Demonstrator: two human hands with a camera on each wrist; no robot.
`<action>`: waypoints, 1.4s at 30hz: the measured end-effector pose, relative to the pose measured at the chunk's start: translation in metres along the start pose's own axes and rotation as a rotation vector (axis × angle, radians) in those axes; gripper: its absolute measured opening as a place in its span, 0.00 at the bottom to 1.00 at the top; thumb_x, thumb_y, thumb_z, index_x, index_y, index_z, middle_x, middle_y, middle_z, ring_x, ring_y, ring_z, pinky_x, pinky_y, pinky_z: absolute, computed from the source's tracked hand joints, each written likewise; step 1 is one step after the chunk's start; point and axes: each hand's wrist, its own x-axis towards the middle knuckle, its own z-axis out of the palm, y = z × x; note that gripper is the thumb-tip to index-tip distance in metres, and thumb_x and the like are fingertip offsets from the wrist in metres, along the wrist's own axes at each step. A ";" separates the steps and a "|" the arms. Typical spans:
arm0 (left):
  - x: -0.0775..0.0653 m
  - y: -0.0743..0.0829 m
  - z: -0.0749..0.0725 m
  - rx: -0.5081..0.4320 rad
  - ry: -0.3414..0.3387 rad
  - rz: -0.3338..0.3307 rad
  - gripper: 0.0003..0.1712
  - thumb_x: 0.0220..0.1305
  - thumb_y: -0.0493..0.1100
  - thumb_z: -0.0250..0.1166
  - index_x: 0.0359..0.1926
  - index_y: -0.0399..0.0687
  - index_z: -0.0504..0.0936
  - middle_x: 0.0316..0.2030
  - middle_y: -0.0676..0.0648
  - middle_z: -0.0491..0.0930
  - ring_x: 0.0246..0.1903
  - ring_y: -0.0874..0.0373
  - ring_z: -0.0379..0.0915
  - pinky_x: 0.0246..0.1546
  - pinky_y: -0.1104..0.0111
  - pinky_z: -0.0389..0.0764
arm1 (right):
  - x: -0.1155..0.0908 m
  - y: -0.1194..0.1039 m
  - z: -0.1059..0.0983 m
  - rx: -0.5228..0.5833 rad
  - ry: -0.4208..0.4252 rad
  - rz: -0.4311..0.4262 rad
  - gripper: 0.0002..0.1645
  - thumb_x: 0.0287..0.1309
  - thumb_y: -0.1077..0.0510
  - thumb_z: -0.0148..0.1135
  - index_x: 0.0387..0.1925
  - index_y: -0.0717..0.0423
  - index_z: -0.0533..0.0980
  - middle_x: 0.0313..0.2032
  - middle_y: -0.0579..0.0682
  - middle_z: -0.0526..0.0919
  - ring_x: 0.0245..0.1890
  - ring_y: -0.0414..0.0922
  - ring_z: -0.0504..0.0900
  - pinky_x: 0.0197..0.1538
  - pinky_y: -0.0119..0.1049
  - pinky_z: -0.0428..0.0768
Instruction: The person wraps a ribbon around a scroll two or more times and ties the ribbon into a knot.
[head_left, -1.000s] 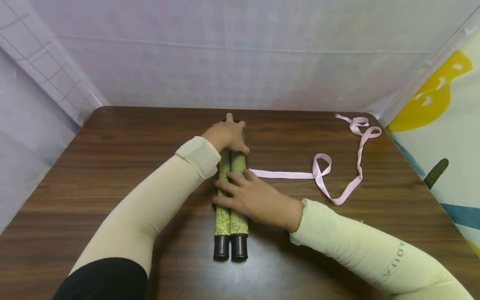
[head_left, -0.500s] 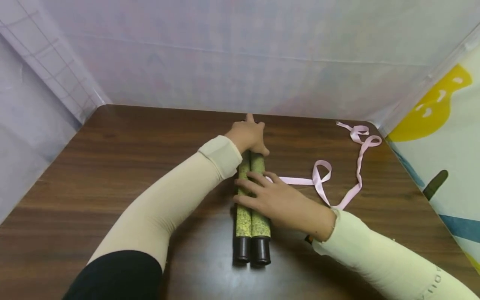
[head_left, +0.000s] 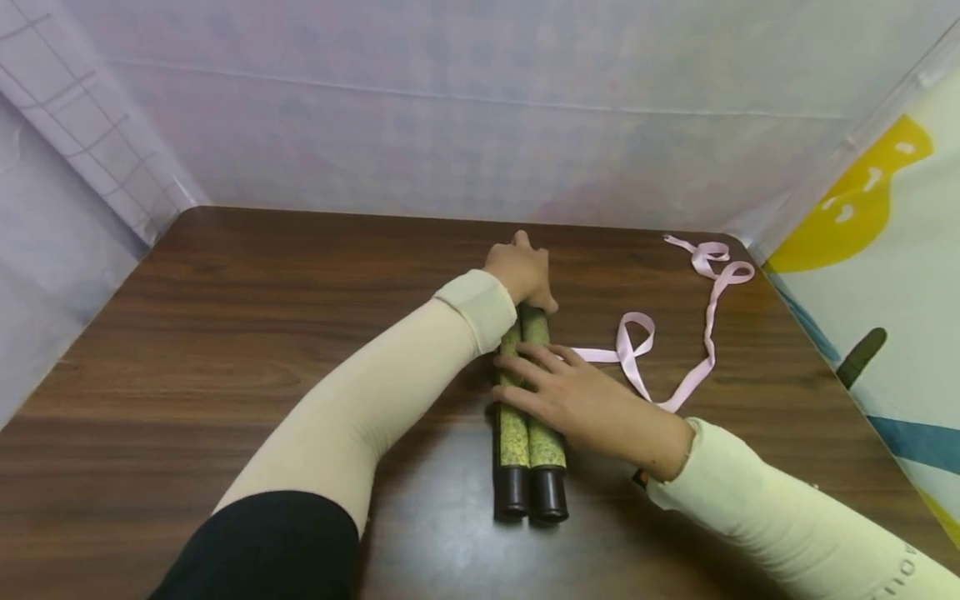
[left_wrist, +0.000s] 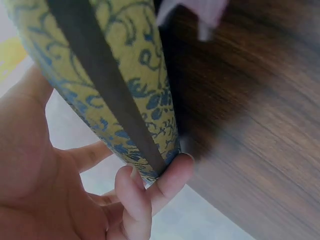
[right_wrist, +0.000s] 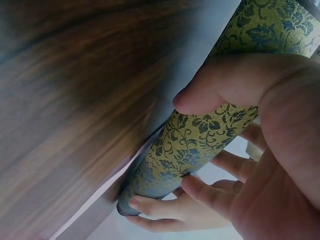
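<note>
A scroll (head_left: 513,437) in yellow-green flowered cloth lies on the table as two rolls side by side, with dark end caps towards me. My left hand (head_left: 523,273) grips its far end; the left wrist view shows fingertips bent at the end of the patterned cloth (left_wrist: 142,60). Nearer to me, my right hand (head_left: 592,408) lies across both rolls. In the right wrist view its thumb (right_wrist: 215,90) is on one side of the patterned roll (right_wrist: 195,140), fingers on the other. A pink ribbon (head_left: 693,379) runs right from the scroll; its left end is hidden there.
The brown wooden table (head_left: 225,375) meets a pale curtain-like sheet (head_left: 450,142) at the back. The ribbon loops and twists towards the far right corner. At the right hangs a white sheet with a yellow shape (head_left: 855,200).
Both hands and the scroll have moved right across the table, towards the ribbon's loop. Less of the ribbon's straight stretch shows now. The ribbon's loops have stayed in place.
</note>
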 end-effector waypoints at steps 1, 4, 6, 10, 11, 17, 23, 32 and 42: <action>0.000 0.000 0.000 0.004 0.001 0.002 0.50 0.52 0.71 0.59 0.70 0.53 0.58 0.59 0.37 0.58 0.43 0.52 0.66 0.41 0.64 0.79 | 0.000 0.000 0.001 0.001 0.001 0.002 0.43 0.40 0.64 0.71 0.61 0.45 0.66 0.64 0.56 0.65 0.63 0.58 0.59 0.54 0.59 0.72; 0.002 0.000 0.001 0.007 0.002 -0.008 0.51 0.52 0.71 0.59 0.71 0.54 0.55 0.61 0.36 0.56 0.45 0.51 0.66 0.41 0.64 0.79 | 0.000 0.001 0.003 -0.004 -0.007 0.006 0.43 0.41 0.65 0.70 0.62 0.45 0.65 0.65 0.56 0.64 0.63 0.58 0.58 0.55 0.59 0.71; 0.003 -0.002 0.003 0.003 0.001 -0.018 0.52 0.52 0.71 0.59 0.72 0.54 0.53 0.63 0.36 0.55 0.46 0.50 0.66 0.43 0.62 0.78 | 0.001 0.000 0.005 -0.013 -0.022 0.005 0.44 0.42 0.65 0.71 0.62 0.44 0.65 0.65 0.56 0.63 0.64 0.58 0.57 0.56 0.59 0.71; 0.005 -0.007 0.009 -0.029 -0.015 -0.009 0.52 0.54 0.71 0.57 0.73 0.54 0.50 0.66 0.34 0.51 0.51 0.47 0.65 0.51 0.58 0.74 | 0.001 -0.001 0.009 -0.034 -0.044 -0.001 0.47 0.41 0.66 0.71 0.64 0.43 0.64 0.66 0.57 0.61 0.65 0.58 0.56 0.57 0.59 0.70; 0.005 -0.009 0.010 -0.038 -0.022 -0.001 0.52 0.55 0.71 0.56 0.73 0.53 0.49 0.67 0.34 0.50 0.53 0.46 0.64 0.54 0.57 0.72 | 0.001 -0.001 0.009 -0.039 -0.050 -0.005 0.47 0.41 0.67 0.71 0.65 0.43 0.64 0.67 0.57 0.61 0.65 0.58 0.56 0.57 0.59 0.70; 0.002 -0.024 0.015 -0.031 -0.016 0.045 0.44 0.65 0.67 0.47 0.74 0.54 0.46 0.71 0.36 0.44 0.61 0.41 0.57 0.58 0.48 0.67 | 0.001 0.000 0.012 -0.111 -0.098 -0.025 0.48 0.44 0.70 0.67 0.66 0.43 0.61 0.68 0.59 0.58 0.66 0.58 0.54 0.62 0.58 0.64; -0.011 -0.043 0.017 -0.044 -0.009 0.045 0.39 0.69 0.60 0.45 0.73 0.48 0.47 0.69 0.40 0.56 0.57 0.45 0.65 0.55 0.50 0.72 | 0.002 0.002 0.018 -0.154 -0.109 -0.022 0.45 0.47 0.71 0.64 0.66 0.44 0.60 0.69 0.60 0.57 0.66 0.59 0.53 0.63 0.59 0.62; -0.044 -0.060 0.032 -0.182 -0.157 0.183 0.15 0.65 0.49 0.53 0.23 0.51 0.74 0.18 0.51 0.74 0.16 0.58 0.74 0.15 0.70 0.77 | 0.004 0.002 0.023 -0.150 -0.106 -0.013 0.44 0.49 0.71 0.63 0.67 0.45 0.60 0.69 0.61 0.56 0.66 0.60 0.52 0.64 0.58 0.61; -0.056 -0.069 0.040 -0.331 -0.212 0.264 0.07 0.58 0.44 0.64 0.34 0.46 0.81 0.28 0.45 0.83 0.20 0.56 0.78 0.18 0.69 0.81 | 0.005 0.000 0.021 -0.175 -0.105 -0.031 0.44 0.48 0.69 0.64 0.67 0.45 0.60 0.69 0.61 0.57 0.66 0.60 0.52 0.64 0.58 0.62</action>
